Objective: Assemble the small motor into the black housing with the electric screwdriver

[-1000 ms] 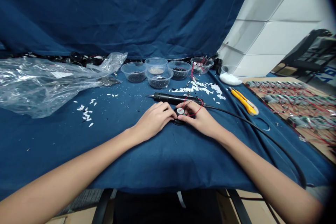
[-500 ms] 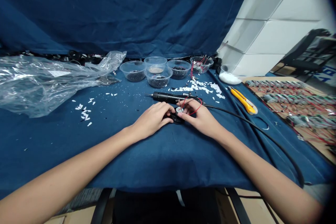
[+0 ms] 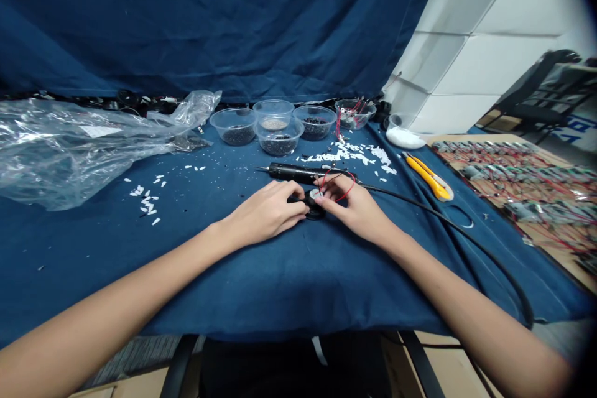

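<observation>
Blue cloth covers the worktop (image 3: 298,292) and hangs as a backdrop (image 3: 224,25) behind it. Compared with a second ago, the view sits turned slightly, so everything lies a little further left. The white disc (image 3: 314,194), earlier plain between both hands, is now partly hidden by the right thumb. Fingers of the right hand (image 3: 347,202) pinch it over the black round part (image 3: 316,211), a red wire (image 3: 353,189) looping above; fingers of the left hand (image 3: 268,211) grasp that part's left edge. The containers keep their places. Reckoned from the black round part, the leftmost bowl (image 3: 220,126), towards ten to eleven o'clock, holds small dark pieces. At eleven, the front bowl (image 3: 280,132) contains similar dark bits, and the rear bowl (image 3: 275,108) behind it pale ones. Black pieces fill the bottom of the bowl at twelve (image 3: 303,120). At one, the wire bowl (image 3: 370,115) carries red-wired parts, some leads over its rim. White material lies in the tilted tub (image 3: 395,122) at two.
</observation>
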A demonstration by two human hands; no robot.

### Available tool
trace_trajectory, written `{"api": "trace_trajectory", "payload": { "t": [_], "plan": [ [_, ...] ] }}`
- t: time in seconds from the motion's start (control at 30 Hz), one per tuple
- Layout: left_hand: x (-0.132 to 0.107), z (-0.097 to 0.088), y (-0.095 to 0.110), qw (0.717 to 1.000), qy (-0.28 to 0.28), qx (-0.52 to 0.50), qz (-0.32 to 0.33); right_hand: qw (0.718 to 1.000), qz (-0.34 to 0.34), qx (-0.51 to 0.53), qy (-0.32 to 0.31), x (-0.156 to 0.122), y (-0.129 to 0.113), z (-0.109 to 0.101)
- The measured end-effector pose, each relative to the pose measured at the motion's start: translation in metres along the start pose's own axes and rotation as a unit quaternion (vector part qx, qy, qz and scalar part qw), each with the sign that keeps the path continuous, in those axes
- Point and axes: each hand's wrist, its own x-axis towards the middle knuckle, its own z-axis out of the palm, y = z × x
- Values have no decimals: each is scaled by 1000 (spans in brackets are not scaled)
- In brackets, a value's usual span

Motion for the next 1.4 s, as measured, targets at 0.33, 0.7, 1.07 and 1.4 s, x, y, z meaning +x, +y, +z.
{"api": "trace_trajectory", "payload": {
  "t": [0.33,0.7,1.07,1.4],
  "plan": [
    [1,2,3,1000,-13,-18,-21,994,63,27,83,-3,-9,-21],
    [3,3,4,999,-7,-26,-28,989,56,111,84,-2,-8,-20],
    [2,3,6,998,-2,-40,-41,991,-5,-57,123,-6,-11,-28],
    [2,2,7,995,1,-83,-62,983,-110,-126,80,-11,-18,-30]
  ]
}}
